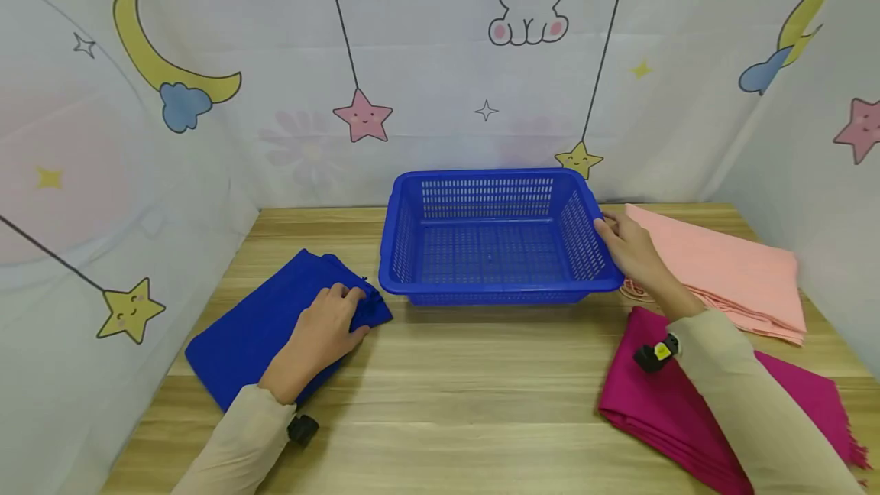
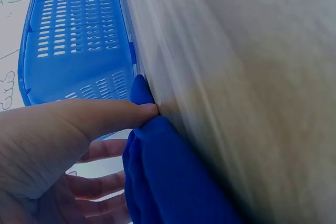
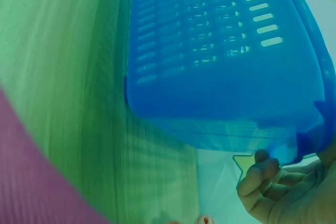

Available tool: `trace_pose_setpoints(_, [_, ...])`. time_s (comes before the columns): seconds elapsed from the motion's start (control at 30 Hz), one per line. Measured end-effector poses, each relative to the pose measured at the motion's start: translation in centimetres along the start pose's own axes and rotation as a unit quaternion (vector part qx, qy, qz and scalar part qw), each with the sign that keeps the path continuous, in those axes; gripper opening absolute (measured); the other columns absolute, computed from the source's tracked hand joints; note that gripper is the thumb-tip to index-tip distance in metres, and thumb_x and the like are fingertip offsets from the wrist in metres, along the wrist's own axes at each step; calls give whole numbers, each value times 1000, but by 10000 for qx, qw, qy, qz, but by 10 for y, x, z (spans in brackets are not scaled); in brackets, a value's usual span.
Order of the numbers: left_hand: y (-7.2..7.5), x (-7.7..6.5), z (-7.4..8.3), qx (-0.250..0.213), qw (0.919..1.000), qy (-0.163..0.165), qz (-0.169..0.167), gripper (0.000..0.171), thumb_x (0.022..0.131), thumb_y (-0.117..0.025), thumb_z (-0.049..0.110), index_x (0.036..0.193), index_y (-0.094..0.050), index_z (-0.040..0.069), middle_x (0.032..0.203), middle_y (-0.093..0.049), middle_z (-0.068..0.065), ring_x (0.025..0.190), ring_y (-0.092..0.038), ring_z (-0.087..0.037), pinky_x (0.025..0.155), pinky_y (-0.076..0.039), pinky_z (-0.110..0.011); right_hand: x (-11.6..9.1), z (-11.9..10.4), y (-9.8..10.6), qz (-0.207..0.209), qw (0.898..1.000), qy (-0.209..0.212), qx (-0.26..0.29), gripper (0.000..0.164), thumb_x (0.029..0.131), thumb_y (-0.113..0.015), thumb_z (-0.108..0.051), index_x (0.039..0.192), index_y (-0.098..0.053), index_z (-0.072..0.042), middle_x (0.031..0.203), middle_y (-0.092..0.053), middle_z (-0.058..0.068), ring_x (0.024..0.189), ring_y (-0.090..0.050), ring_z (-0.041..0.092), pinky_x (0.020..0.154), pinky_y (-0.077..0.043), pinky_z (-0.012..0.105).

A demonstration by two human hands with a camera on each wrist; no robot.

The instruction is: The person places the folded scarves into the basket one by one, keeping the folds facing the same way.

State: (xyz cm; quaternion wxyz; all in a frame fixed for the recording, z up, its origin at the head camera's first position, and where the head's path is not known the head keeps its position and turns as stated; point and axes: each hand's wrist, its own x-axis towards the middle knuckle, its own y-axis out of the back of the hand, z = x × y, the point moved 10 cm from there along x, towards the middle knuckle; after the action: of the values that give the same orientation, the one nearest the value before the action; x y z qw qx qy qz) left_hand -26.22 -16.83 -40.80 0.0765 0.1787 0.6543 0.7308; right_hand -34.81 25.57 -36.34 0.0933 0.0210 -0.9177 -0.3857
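Left grip (image 1: 325,329): thumb and fingers pinch the crumpled far-right end of the folded blue cloth (image 1: 250,334). Most of the cloth lies left of this grip and back toward the person, its long axis running from near left to far right.

Key relation: the blue basket (image 1: 488,287) stands upright, ahead and to the right of the left grip, long axis crosswise, left end near the pinched cloth; contact cannot be confirmed.

Right grip (image 1: 634,252): closed on the basket's right rim; the left grip is the nearer to the blue cloth.

Materials: basket, glossy moulded plastic, slotted walls, rounded rectangular rim; blue cloth, smooth, matte, soft. Peach cloth (image 1: 729,262), folded flat, right of the right grip; magenta cloth (image 1: 663,384), fringed, nearer the person than that grip. Table (image 1: 467,403): wood-grain surface.
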Motion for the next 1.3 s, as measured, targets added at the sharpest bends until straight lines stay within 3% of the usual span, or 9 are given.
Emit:
trace_pose_setpoints(0.2, [1,1,1,1,9999,-78,149,44,79,-86,17,112,-66,-5,101,-61,-23,89,-61,-37,72,-57,-45,6,-2,-2,178,9998,2,-105,51,109,-33,-20,143,-36,18,118,-60,38,110,-58,50,100,-42,61])
trace_pose_setpoints(0.43, [3,4,3,301,9991,-198,226,43,78,-86,16,107,-66,-8,95,-61,-24,82,-62,-36,69,-57,-44,6,0,-4,145,9997,-139,-132,52,110,-28,-20,145,-30,19,124,-55,41,116,-54,53,102,-40,62])
trace_pose_setpoints(0.73, [1,10,1,512,9987,-58,-22,35,80,-82,13,96,-63,-12,83,-58,-23,74,-60,-36,64,-57,-46,6,-2,-6,159,9998,-96,-71,51,110,-29,-18,146,-29,18,131,-51,40,119,-51,53,105,-37,63])
trace_pose_setpoints(1.3, [1,13,-1,625,9974,143,316,25,79,-79,3,74,-55,-4,69,-51,-15,62,-57,-30,53,-54,-41,6,-3,-7,240,9995,-25,-221,49,110,-30,-16,145,-30,18,132,-47,42,120,-50,55,103,-37,65])
